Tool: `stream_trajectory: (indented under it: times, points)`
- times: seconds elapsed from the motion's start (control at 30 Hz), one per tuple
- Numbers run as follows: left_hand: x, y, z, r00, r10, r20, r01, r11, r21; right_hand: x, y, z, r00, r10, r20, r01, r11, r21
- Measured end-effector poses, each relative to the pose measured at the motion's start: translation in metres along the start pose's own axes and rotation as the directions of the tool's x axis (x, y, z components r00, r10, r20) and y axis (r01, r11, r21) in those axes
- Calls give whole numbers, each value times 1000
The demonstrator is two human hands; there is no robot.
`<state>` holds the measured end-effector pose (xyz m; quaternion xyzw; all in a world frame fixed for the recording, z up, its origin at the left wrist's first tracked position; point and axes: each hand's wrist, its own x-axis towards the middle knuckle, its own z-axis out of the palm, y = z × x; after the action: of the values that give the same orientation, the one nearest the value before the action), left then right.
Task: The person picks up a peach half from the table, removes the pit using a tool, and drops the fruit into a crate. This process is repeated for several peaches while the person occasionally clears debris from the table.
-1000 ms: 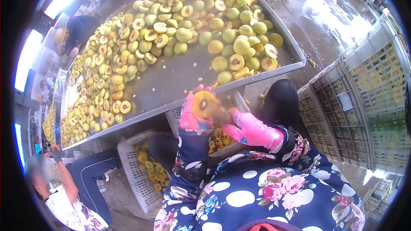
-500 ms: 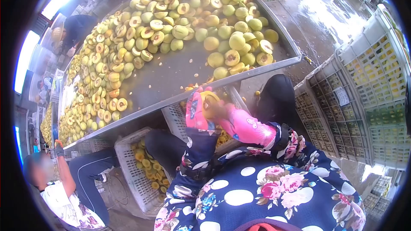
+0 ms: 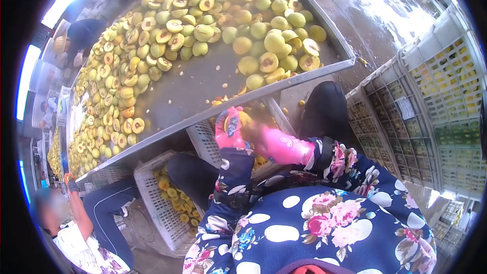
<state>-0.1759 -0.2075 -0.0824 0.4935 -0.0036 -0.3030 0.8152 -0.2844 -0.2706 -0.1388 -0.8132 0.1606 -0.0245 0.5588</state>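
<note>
The metal table point(image 3: 175, 94) keeps bare room between its heap of fruit point(image 3: 203, 31) and its raised near edge, with stacked crates point(image 3: 439, 106) full of fruit standing at right. Just this side of that edge, over a white crate point(image 3: 204, 145) holding fruit pieces point(image 3: 259, 162), the left hand point(image 3: 227, 129) curls its fingers round a yellow fruit point(image 3: 245, 120); the right hand point(image 3: 284, 144) reaches in beside it, its fingers too blurred to tell.

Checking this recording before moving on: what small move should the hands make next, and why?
Probably steady the fruit in the left hand: its fingers curl around it, and the right hand is close beside it, though blur hides the exact contact.
</note>
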Motion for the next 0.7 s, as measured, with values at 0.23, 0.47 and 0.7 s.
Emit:
stream_trajectory:
  times: [0.23,0.47,0.7]
  points:
    - [12,-10,-15,1000,-14,-13,14,999,28,4,3,-1,993,-116,22,118,989,-86]
    - [3,-1,-11,998,-44,-54,46,998,36,4,-19,-2,996,34,82,-14,972,-236]
    - [22,-18,-32,999,11,-38,-10,1000,10,18,-6,3,994,17,105,-18,1000,8]
